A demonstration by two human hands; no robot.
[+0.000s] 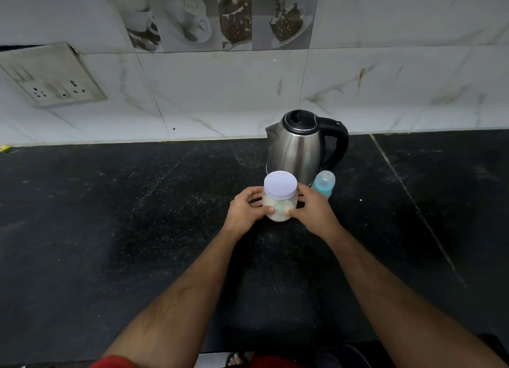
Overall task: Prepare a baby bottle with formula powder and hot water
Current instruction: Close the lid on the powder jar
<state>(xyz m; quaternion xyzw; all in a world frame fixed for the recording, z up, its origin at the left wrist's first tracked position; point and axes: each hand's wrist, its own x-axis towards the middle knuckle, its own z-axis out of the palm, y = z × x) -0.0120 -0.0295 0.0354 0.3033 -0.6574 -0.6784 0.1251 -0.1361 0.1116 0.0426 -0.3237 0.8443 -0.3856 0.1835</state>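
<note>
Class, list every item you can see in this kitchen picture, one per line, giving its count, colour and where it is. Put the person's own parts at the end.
Jar: one, clear with pale powder and a white lid, on the counter, held between both hands.
Kettle: one, steel with black handle and lid, behind the jar near the wall.
Baby bottle: one, light blue, right of the jar, in front of the kettle.
Counter: one, black speckled stone.
Socket plate: one, grey, on the wall at left.
Wall tiles: white marbled, some with coffee-cup pictures.
Left hand: on the jar's left side.
Right hand: on the jar's right side.
</note>
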